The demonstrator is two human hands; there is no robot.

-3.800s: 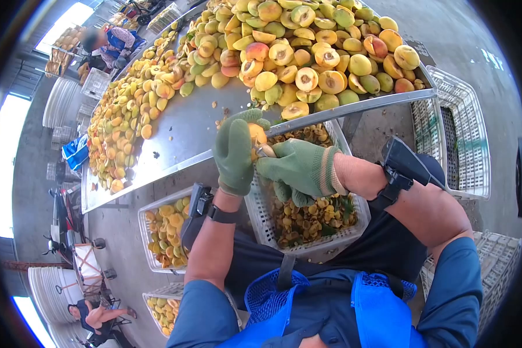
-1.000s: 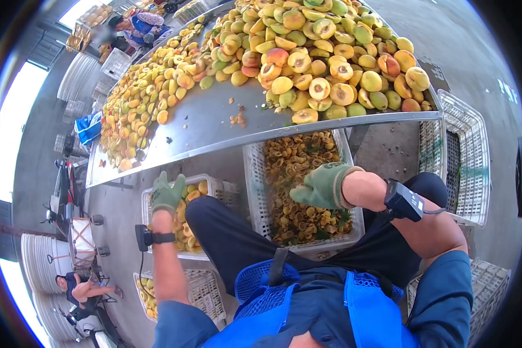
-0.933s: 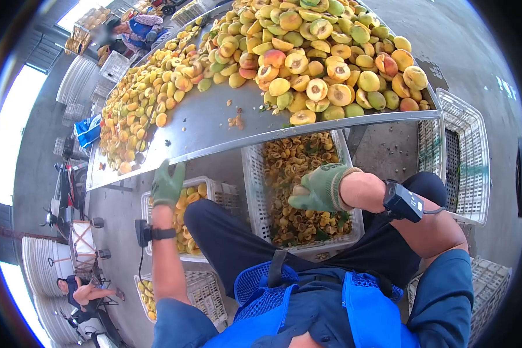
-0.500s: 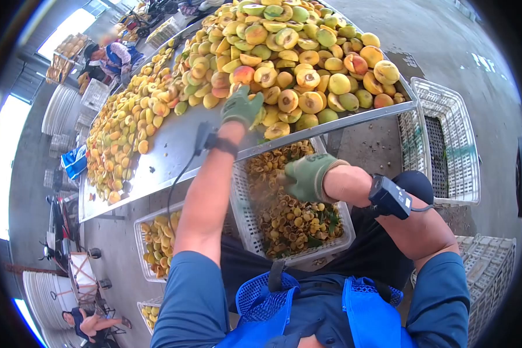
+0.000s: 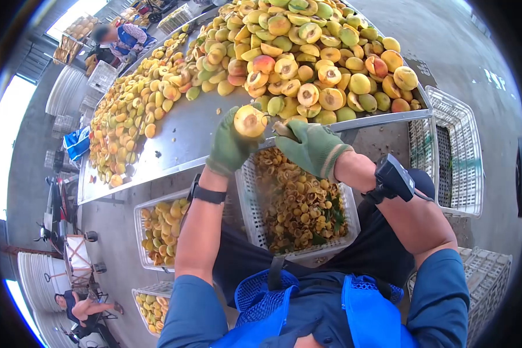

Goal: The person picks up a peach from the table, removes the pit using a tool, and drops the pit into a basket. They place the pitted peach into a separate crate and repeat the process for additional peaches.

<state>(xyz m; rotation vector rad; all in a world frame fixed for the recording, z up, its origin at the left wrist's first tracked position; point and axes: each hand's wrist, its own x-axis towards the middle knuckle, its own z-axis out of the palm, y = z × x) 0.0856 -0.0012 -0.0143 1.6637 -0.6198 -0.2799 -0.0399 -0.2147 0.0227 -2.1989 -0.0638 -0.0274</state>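
Observation:
My left hand (image 5: 232, 141), in a green glove, grips a halved yellow peach (image 5: 250, 120) with its cut face and pit showing. Close to its right, my right hand (image 5: 310, 148), also gloved, is closed around a small tool (image 5: 285, 131) whose tip points toward the peach. Both hands are over the near edge of the metal table (image 5: 182, 134), which bears a large heap of halved peaches (image 5: 330, 72). Below them stands a white crate (image 5: 250, 203) holding pits and scraps (image 5: 301, 209).
Crates of peach halves (image 5: 163, 229) (image 5: 152, 310) stand at lower left. Empty crates (image 5: 461, 151) (image 5: 484, 284) are on the right. One person (image 5: 122, 40) is at the table's far left; another person (image 5: 84, 307) sits at lower left.
My left hand has come back from the heap with a peach half in it. My right hand has risen from over the scrap crate to beside my left hand. The view has shifted slightly.

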